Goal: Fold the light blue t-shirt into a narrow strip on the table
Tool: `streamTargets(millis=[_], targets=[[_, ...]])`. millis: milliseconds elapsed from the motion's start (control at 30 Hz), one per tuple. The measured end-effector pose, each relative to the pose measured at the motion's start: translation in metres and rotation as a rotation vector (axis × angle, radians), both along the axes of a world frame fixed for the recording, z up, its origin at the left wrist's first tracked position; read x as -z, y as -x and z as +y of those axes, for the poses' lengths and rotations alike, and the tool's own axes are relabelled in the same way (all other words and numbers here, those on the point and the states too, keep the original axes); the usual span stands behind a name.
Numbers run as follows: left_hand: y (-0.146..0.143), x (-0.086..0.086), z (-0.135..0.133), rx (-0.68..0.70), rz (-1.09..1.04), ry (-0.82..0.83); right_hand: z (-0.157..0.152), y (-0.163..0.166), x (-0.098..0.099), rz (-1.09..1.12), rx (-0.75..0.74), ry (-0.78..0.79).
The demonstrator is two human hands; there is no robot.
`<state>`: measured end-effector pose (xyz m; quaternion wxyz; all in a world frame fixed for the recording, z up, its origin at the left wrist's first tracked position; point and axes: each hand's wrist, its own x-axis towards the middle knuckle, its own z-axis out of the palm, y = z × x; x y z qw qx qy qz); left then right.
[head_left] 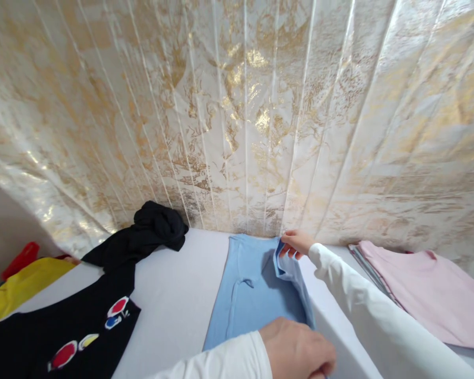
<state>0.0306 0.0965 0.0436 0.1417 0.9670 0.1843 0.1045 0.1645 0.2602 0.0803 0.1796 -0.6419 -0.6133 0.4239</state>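
Observation:
A light blue garment (248, 310) lies lengthwise on the white-covered surface, with a crease and a small bunched fold on its left half. Its right side is raised and curls inward. At the far end, my right hand (298, 243) pinches the lifted edge between thumb and fingers. My left hand (296, 350), low in the view, is closed at the near end of that same edge. A sliver of blue shows under its fingers, which mostly hide what they grip.
Left lie a black garment (102, 310) with colourful prints, a bunched black cloth (158, 226), a yellow garment (27, 287) and a red item (21, 260). A pink T-shirt (430, 289) tops a stack at right. Behind hangs a gold-patterned curtain (245, 116).

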Motion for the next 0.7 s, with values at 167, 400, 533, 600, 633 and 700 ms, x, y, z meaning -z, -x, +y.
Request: streamTargets(millis=[167, 400, 533, 600, 633, 700], targets=[[0.017, 0.011, -0.001, -0.01, -0.018, 0.161, 0.011, 0.035, 0.016, 0.004, -0.088, 0.166], [0.028, 0.009, -0.004, -0.043, -0.096, 0.34, 0.01, 0.008, 0.018, 0.069, -0.13, -0.032], [0.033, -0.013, 0.029, -0.35, -0.12, 0.242, 0.015, -0.036, 0.022, 0.044, -0.066, -0.271], [0.036, -0.019, 0.061, -0.605, -0.096, 0.133, 0.017, -0.05, 0.031, 0.023, -0.072, -0.36], [0.036, -0.02, 0.079, -0.711, -0.085, 0.083, 0.017, -0.054, 0.037, 0.016, -0.084, -0.396], [0.037, -0.018, 0.112, -0.864, -0.059, 0.013, 0.019, -0.056, 0.051, 0.012, -0.118, -0.458]])
